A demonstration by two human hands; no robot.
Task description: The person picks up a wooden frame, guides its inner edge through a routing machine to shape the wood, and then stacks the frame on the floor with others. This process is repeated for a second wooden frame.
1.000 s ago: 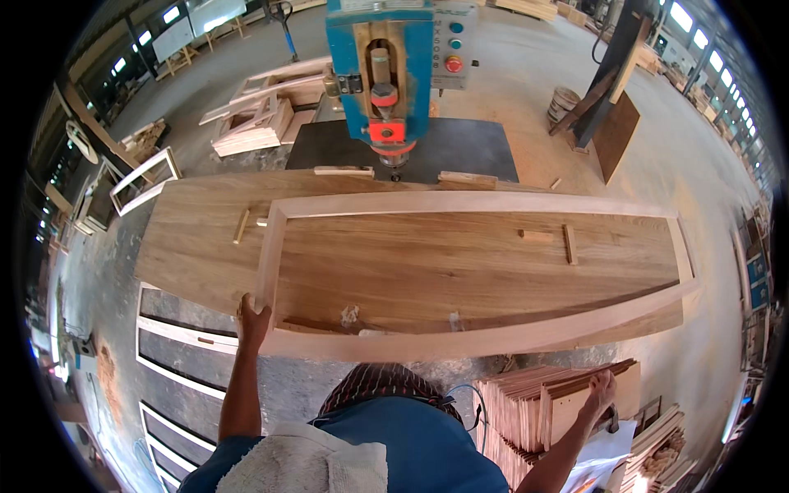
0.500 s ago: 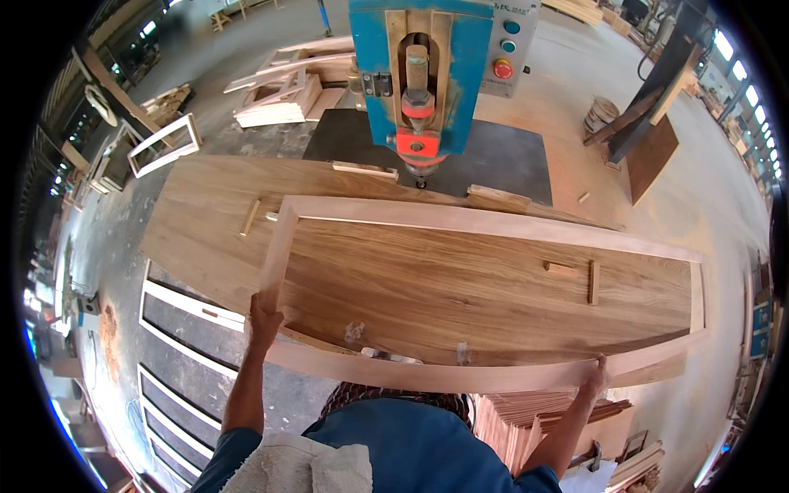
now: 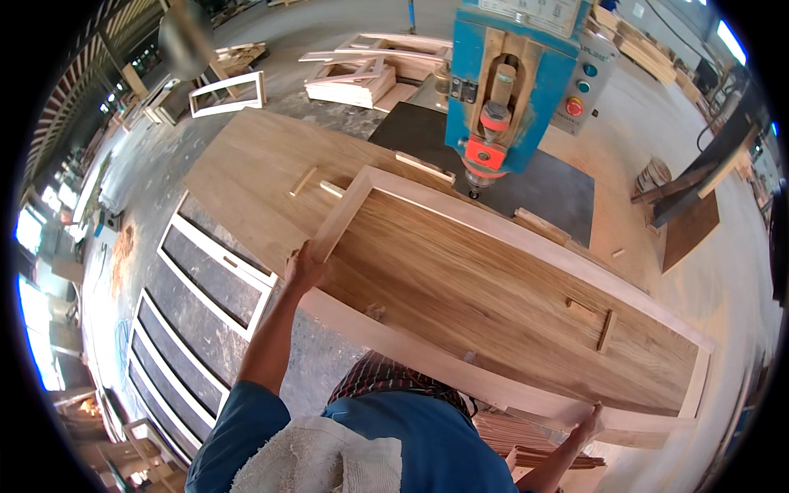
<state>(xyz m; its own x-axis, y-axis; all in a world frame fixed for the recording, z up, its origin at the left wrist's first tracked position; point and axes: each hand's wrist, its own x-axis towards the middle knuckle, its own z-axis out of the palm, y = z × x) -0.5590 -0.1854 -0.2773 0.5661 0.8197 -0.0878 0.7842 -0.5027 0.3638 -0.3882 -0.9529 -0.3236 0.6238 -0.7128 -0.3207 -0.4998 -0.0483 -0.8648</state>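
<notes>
A long rectangular wooden frame [image 3: 509,237] lies tilted across the view, over a broad brown wooden board [image 3: 246,164]. My left hand [image 3: 304,267] is closed around its near left corner. Farther right, my right hand [image 3: 587,427] grips the near rail close to the right end. Beyond the far rail stands a blue machine [image 3: 526,90] with a red spindle head [image 3: 485,154] and a small bit pointing down. Whether the frame rests fully on the board I cannot tell.
Wooden strips [image 3: 425,167] line the board's far edge, and small wood blocks [image 3: 606,330] lie on it. White-edged frames [image 3: 222,263] are on the floor at left. Stacked frames [image 3: 353,86] stand behind. Thin wooden slats [image 3: 518,435] are piled near my right arm.
The view has swung left, so machine, board and frame now appear farther right and slanted down to the right. Both hands keep their hold on the frame.
</notes>
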